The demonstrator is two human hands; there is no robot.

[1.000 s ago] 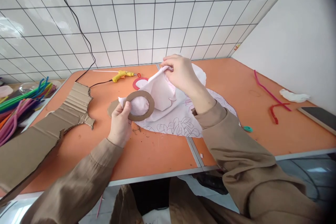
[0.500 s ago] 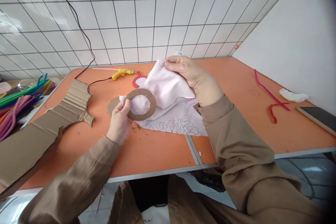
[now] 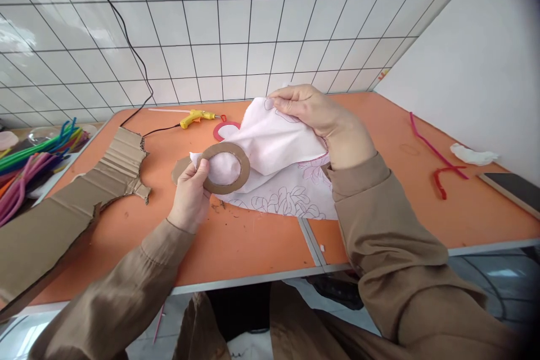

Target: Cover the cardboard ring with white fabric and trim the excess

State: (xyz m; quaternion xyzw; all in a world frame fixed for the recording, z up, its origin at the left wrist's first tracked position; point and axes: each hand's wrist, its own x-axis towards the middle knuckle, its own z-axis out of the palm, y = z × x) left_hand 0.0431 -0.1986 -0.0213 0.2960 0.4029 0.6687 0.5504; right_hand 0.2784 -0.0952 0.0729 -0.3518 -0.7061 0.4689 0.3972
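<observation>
My left hand (image 3: 189, 194) is closed on a brown cardboard ring (image 3: 243, 171), thumb on its near face, with a bit of cloth pinched at the ring's left edge. Pale pink cloth (image 3: 278, 140) with purple flower outlines lies behind the ring and shows through its opening. Up at the cloth's top edge, my right hand (image 3: 310, 109) grips it between thumb and fingers and holds that part raised. The cloth's lower part rests on the table. A brown cardboard piece (image 3: 179, 170) sits partly hidden behind my left hand. Beyond the cloth is a red-rimmed ring (image 3: 218, 131).
A yellow glue gun (image 3: 196, 118) lies at the back of the orange table (image 3: 253, 247), its cord running left. Torn cardboard (image 3: 71, 208) covers the left side, near colourful pipe cleaners (image 3: 29, 174). On the right are red pipe cleaners (image 3: 439, 183), a white crumpled piece (image 3: 473, 154) and a dark board (image 3: 512, 191).
My right hand has moved slightly to the right, drawing the raised cloth along with it. The left hand, still on the cardboard ring, has barely shifted.
</observation>
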